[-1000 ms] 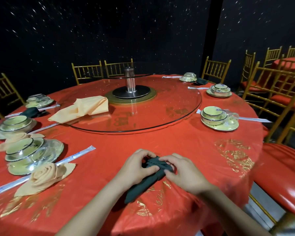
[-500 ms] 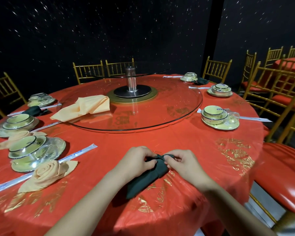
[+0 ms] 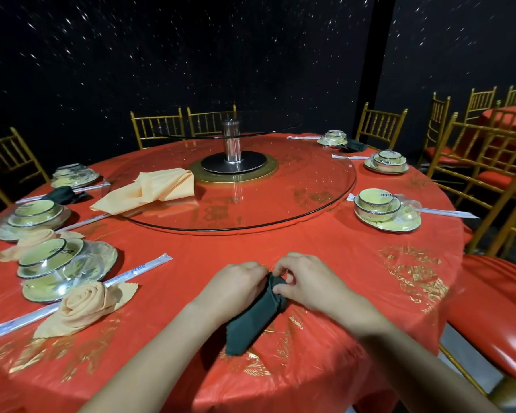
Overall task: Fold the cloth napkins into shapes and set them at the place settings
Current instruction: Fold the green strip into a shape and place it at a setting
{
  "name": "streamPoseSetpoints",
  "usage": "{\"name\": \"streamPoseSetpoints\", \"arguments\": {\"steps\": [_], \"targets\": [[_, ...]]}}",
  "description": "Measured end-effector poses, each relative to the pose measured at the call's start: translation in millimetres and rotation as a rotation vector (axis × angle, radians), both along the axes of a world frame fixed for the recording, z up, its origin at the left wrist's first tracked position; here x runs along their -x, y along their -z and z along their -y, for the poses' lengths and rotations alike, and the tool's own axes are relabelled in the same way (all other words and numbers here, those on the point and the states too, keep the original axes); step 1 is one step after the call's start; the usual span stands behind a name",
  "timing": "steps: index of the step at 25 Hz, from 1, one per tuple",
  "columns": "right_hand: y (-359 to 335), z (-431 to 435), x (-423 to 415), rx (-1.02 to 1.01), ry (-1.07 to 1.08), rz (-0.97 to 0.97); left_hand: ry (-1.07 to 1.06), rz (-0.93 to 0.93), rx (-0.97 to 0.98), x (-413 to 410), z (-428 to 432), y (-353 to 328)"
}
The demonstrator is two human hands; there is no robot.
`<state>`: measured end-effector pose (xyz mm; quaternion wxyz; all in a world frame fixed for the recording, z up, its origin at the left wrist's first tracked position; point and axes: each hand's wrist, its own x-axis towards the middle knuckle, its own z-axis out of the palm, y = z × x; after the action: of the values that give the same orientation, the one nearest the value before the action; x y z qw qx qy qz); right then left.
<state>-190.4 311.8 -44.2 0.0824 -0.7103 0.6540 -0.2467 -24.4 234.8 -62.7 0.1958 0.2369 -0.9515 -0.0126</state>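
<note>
A dark green cloth napkin [image 3: 252, 321] lies rolled on the red tablecloth [image 3: 325, 254] near the front edge. My left hand [image 3: 236, 284] grips its upper end from the left. My right hand [image 3: 306, 283] pinches the same rolled end from the right, fingers curled over it. The napkin's loose tail points toward me. A peach napkin folded into a rose [image 3: 85, 305] sits at the nearest left place setting. Another peach rose [image 3: 35, 239] lies further left. Unfolded peach napkins [image 3: 149, 190] rest on the glass turntable [image 3: 310, 186].
Wrapped bowl-and-plate sets [image 3: 63, 268] with wrapped chopsticks [image 3: 137, 268] ring the table; one set [image 3: 385, 208] is at the right. Folded dark napkins [image 3: 61, 194] lie at far settings. Gold chairs [image 3: 474, 174] and a red seat [image 3: 495, 308] stand at the right.
Both hands have closed in tighter on the napkin's upper end, and the right hand's fingers now curl over the roll. The tail has stayed in place.
</note>
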Motion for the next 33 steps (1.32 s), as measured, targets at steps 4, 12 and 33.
{"name": "streamPoseSetpoints", "arguments": {"steps": [4,12,33], "targets": [[-6.1,8.2,-8.1,-0.026,0.026,-0.299,0.014,-0.061,0.026,2.6,-5.1,2.0],[7.7,6.2,-12.5,0.112,0.103,-0.313,-0.088,-0.202,-0.2,8.0,-6.5,1.9],[-16.1,14.2,14.3,-0.28,-0.167,-0.041,-0.129,-0.041,-0.138,6.6,-1.2,-7.3]]}}
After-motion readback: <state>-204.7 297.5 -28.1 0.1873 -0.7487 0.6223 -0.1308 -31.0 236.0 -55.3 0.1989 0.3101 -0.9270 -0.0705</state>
